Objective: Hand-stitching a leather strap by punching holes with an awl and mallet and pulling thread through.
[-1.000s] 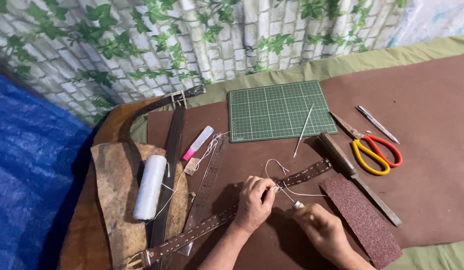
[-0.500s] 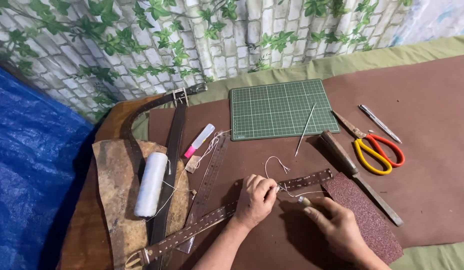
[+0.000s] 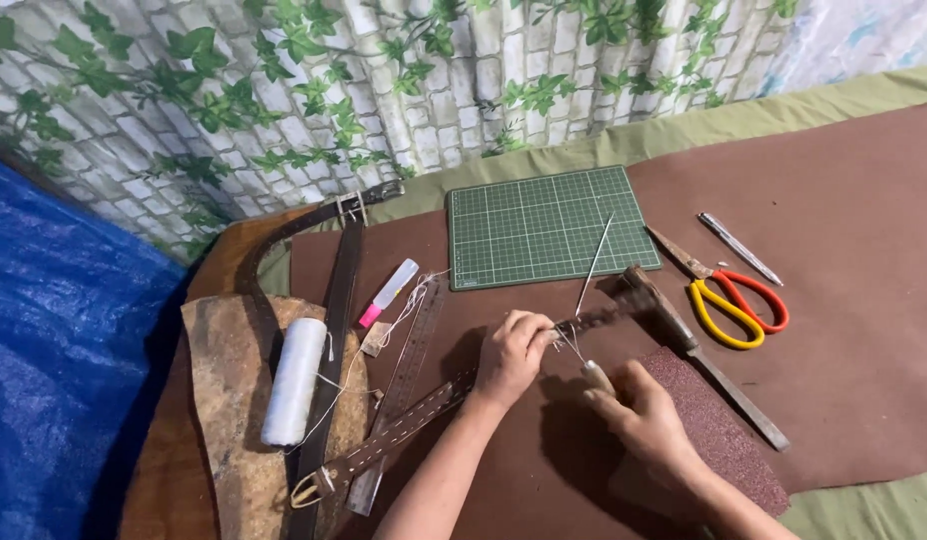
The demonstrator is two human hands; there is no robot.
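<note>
Leather strap (image 3: 404, 430) is lying diagonally across the brown mat (image 3: 864, 300), long axis running from its buckle end at lower left up to the right, toward the hammer (image 3: 684, 335); taking the strap as landmark: left hand (image 3: 512, 355) is sitting right on it near the upper-right end, fingers curled shut and pinching the strap; right hand (image 3: 644, 420) is lying just right of and below the strap, closed around a small pale-handled tool (image 3: 596, 376), likely an awl, tip aimed up-left at the pinched spot; thin thread (image 3: 574, 345) is looping between the 2 hands; left hand is the nearer 1, touching; right hand is near but apart from the strap itself; clear ruler (image 3: 409, 345) is crossing beside the strap's middle; white thread spool (image 3: 294, 380) is sitting well left of it; green cutting mat (image 3: 544, 225) is lying above it; scissors (image 3: 729, 300) are lying beyond the right end.
</note>
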